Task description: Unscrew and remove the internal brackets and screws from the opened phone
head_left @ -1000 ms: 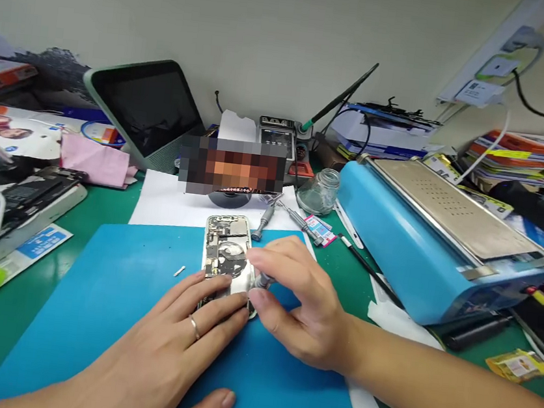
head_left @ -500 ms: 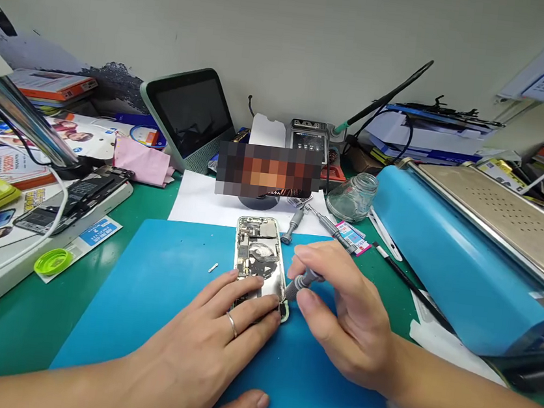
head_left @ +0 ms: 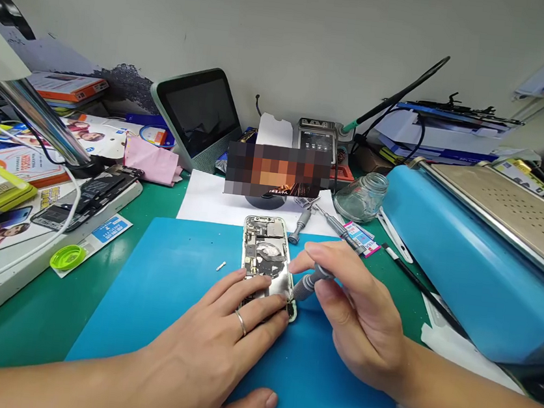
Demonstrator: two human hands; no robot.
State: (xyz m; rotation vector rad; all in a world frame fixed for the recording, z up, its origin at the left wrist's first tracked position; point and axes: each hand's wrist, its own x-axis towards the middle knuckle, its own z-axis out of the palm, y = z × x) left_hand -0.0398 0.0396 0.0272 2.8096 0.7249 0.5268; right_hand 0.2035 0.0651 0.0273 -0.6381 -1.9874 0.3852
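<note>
An opened phone (head_left: 266,252) with its circuit boards showing lies on a blue mat (head_left: 163,296). My left hand (head_left: 216,348), a ring on one finger, rests flat on the phone's near end and pins it down. My right hand (head_left: 358,312) pinches a small grey screwdriver (head_left: 306,285), whose tip meets the phone's near right corner. A tiny white part (head_left: 220,265) lies loose on the mat left of the phone.
A blue heating machine (head_left: 467,252) fills the right side. Two more screwdrivers (head_left: 299,223), a glass jar (head_left: 361,198) and a black-screened device (head_left: 198,114) stand behind the mat. Another opened phone (head_left: 91,193) and a green cap (head_left: 67,257) lie at left.
The camera has turned left, so everything has slid rightward in view. My right hand's fingers have shifted on the screwdriver at the phone's corner. My left hand stays pressed on the phone.
</note>
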